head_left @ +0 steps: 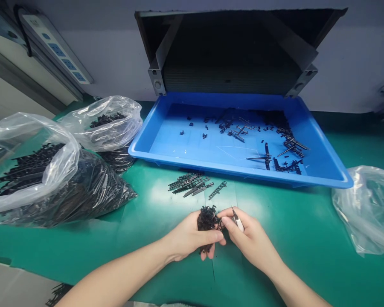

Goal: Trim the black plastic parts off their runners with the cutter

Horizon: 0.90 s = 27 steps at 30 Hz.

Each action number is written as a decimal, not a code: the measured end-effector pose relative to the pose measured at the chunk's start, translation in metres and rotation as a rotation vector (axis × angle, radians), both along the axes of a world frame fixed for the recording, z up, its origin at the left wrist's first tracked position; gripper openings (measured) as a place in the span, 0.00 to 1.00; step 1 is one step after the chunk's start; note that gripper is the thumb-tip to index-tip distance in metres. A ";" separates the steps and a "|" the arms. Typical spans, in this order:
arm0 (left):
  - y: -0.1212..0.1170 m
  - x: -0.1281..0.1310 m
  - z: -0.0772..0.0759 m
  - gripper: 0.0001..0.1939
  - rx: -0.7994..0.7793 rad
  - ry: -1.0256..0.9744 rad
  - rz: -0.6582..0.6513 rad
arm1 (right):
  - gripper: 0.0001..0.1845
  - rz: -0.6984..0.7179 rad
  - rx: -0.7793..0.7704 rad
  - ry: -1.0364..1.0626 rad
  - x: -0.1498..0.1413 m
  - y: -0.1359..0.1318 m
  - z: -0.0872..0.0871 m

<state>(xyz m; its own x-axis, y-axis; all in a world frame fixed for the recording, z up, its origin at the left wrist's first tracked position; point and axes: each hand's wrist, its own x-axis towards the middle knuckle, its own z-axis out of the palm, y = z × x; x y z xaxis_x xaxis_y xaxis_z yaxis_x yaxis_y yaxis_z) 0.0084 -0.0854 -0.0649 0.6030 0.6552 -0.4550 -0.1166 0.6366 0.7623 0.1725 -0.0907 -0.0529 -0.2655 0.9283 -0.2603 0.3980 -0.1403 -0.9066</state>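
Observation:
My left hand (pixel 192 236) is closed around a bunch of small black plastic parts (pixel 207 219), held just above the green table (pixel 153 209). My right hand (pixel 248 236) is closed too, pinching a small metal tool (pixel 237 220) whose tip touches the bunch. Both hands meet near the table's front middle. A short row of black part strips (pixel 192 184) lies on the table just beyond them.
A blue tray (pixel 320 164) with scattered black parts and sprues stands behind the hands, under a dark chute. Two clear bags full of black parts (pixel 67 187) lie at the left. Another clear bag (pixel 368 209) lies at the right.

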 end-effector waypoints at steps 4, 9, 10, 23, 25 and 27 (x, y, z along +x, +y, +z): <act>0.003 0.000 0.004 0.15 -0.006 0.049 0.153 | 0.19 -0.005 0.114 -0.092 0.002 -0.001 -0.004; 0.009 -0.005 0.007 0.16 0.073 0.061 0.223 | 0.18 0.143 0.245 -0.100 0.004 -0.004 -0.001; 0.009 -0.006 0.007 0.17 0.086 0.066 0.230 | 0.18 0.173 0.266 -0.097 0.003 -0.005 0.000; 0.007 -0.004 0.005 0.11 0.120 0.078 0.203 | 0.17 0.220 0.394 -0.213 0.001 -0.009 -0.003; 0.007 -0.005 0.005 0.11 0.123 0.085 0.200 | 0.17 0.211 0.408 -0.207 0.001 -0.010 -0.003; 0.007 -0.005 0.004 0.11 0.134 0.091 0.186 | 0.17 0.206 0.422 -0.199 0.002 -0.010 -0.004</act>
<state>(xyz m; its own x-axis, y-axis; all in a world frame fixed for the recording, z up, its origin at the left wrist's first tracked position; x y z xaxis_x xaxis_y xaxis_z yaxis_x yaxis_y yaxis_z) 0.0030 -0.0786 -0.0609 0.4263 0.8095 -0.4036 -0.1493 0.5030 0.8513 0.1741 -0.1003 -0.0565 -0.4380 0.8968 0.0619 0.5492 0.3214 -0.7714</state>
